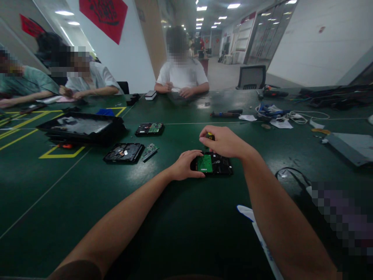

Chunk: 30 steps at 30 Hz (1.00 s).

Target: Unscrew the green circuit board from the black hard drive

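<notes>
Left hand gripping a drive, right hand holding a tool above it

Your left hand (186,166) spans the left end of the drive (221,165), thumb along the near edge and fingers at the far edge, so the grip is only as wide as the drive. The drive lies flat on the table (175,221) between your hands, its green board (204,163) facing up right beside your left fingers.

Your right hand (223,140) is bent over the drive's far side, fingers and thumb closed narrowly around a yellow-and-black tool (210,136). You cannot tell from here whether the tool's tip touches the drive.

Just left of your left hand lies a loose board (150,151), and next to it, farther left, a second drive (124,153). A third drive (149,129) sits beyond your left hand, and a black tray (84,126) lies well to its left.

Beyond and right of your right hand are a blue-and-white bundle (271,110) and a pale cable (309,114); nearer, a grey case (349,146). A co-worker in white (182,76) sits across from your hands.
</notes>
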Each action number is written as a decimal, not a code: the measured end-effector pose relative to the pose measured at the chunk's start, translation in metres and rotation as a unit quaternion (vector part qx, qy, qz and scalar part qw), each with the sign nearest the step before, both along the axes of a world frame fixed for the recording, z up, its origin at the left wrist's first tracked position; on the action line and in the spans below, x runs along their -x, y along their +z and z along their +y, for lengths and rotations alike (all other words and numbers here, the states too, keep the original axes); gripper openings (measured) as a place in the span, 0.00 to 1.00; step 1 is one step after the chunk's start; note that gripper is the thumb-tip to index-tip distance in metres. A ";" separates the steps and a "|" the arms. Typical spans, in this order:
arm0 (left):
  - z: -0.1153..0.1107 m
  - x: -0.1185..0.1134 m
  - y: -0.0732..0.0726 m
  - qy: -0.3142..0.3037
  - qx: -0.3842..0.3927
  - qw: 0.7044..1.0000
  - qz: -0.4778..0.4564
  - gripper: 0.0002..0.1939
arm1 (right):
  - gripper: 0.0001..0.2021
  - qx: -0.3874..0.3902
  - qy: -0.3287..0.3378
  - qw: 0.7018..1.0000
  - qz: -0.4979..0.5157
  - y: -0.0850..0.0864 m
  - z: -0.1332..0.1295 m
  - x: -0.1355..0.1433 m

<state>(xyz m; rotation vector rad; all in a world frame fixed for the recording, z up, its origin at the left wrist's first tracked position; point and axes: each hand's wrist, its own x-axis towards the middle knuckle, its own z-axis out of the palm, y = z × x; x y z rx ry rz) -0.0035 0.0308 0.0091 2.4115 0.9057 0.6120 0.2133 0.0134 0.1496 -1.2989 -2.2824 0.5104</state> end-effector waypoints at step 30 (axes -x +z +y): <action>-0.001 -0.001 0.002 0.012 0.013 1.000 0.002 0.44 | 0.18 0.022 0.003 0.998 0.053 -0.008 0.002 0.009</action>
